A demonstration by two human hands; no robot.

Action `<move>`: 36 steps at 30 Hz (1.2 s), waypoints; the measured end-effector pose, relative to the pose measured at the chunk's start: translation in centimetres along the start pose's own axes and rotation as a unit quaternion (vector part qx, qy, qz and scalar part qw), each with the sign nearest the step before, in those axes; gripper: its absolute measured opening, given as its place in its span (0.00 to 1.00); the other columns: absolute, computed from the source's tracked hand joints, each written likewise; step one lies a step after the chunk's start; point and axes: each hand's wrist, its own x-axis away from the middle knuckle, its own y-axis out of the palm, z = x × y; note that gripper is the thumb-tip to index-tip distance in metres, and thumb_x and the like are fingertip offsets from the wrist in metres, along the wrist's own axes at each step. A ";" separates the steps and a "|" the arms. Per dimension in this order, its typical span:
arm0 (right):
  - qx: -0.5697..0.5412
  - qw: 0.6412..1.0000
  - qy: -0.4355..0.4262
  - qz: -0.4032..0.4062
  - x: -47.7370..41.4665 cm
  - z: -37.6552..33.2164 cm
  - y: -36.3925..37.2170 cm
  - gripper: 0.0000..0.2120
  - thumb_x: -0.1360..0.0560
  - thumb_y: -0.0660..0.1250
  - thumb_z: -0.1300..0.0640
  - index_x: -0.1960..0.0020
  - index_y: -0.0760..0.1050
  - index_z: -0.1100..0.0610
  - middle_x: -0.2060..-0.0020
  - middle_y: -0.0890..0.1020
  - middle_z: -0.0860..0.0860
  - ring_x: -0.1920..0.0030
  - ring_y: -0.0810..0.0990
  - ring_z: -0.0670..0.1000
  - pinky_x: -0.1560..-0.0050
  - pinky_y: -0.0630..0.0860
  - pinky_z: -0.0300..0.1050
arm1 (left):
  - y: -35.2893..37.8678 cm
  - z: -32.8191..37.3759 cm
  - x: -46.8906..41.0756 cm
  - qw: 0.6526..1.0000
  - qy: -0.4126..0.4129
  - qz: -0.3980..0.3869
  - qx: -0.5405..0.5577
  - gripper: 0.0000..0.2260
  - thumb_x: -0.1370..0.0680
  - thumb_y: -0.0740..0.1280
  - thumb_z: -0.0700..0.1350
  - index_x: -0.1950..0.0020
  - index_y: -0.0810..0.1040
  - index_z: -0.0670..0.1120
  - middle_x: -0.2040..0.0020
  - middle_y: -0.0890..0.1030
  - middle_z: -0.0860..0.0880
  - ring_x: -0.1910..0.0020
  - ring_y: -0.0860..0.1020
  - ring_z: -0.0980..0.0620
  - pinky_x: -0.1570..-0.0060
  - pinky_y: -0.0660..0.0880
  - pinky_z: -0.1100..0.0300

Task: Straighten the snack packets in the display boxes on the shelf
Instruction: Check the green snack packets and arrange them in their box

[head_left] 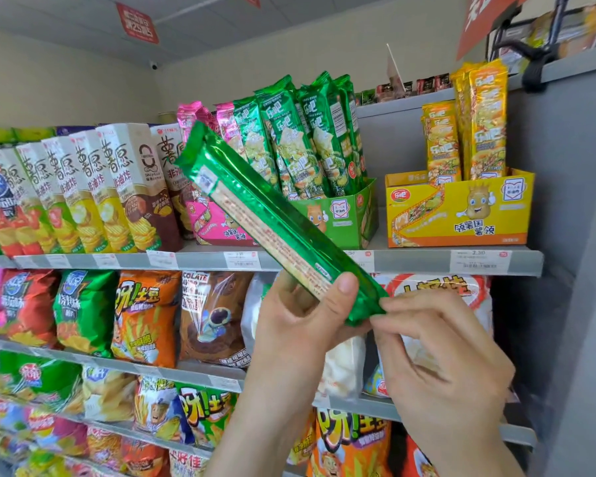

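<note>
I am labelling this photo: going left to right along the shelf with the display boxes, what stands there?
From the left: tall cream cartons, pink display box, green display box, yellow display box. The green packet in hand crosses in front of two boxes, so it is left out.

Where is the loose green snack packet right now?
Centre of the head view: the green packet tilts up-left in front of the green display box, its lower end gripped by the left hand and pinched by the right hand.
</note>
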 end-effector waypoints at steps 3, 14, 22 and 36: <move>-0.035 0.999 0.014 -0.015 -0.1 -0.2 -0.1 0.03 0.32 0.73 0.68 0.62 0.83 0.63 0.61 0.82 0.56 0.60 0.78 0.45 0.58 0.74 0.35 | -0.4 0.3 0.1 1.000 0.012 0.011 -0.003 0.18 0.31 0.74 0.51 0.45 0.80 0.44 0.52 0.85 0.42 0.55 0.85 0.45 0.60 0.81 0.56; -0.347 0.818 0.420 -0.184 -1.9 -1.1 -0.9 0.16 0.33 0.71 0.39 0.54 0.81 0.49 0.56 0.84 0.50 0.59 0.84 0.48 0.63 0.80 0.41 | -2.4 0.1 1.0 0.999 0.017 -0.031 0.027 0.15 0.28 0.70 0.47 0.43 0.79 0.43 0.48 0.84 0.40 0.50 0.83 0.41 0.53 0.79 0.53; -0.434 0.767 0.415 -0.226 -1.7 -1.5 -0.8 0.14 0.36 0.78 0.51 0.53 0.82 0.54 0.53 0.86 0.54 0.51 0.85 0.54 0.51 0.81 0.42 | -3.4 0.1 0.5 0.999 -0.030 -0.003 -0.028 0.19 0.29 0.67 0.58 0.45 0.82 0.47 0.50 0.84 0.46 0.51 0.81 0.49 0.52 0.76 0.57; -0.261 0.916 0.270 -0.140 0.1 -1.8 0.3 0.18 0.36 0.78 0.46 0.50 0.78 0.44 0.53 0.82 0.47 0.53 0.82 0.51 0.56 0.77 0.37 | -3.6 0.1 0.8 0.999 0.035 0.033 -0.014 0.11 0.25 0.71 0.50 0.45 0.81 0.48 0.53 0.85 0.48 0.55 0.83 0.50 0.59 0.79 0.60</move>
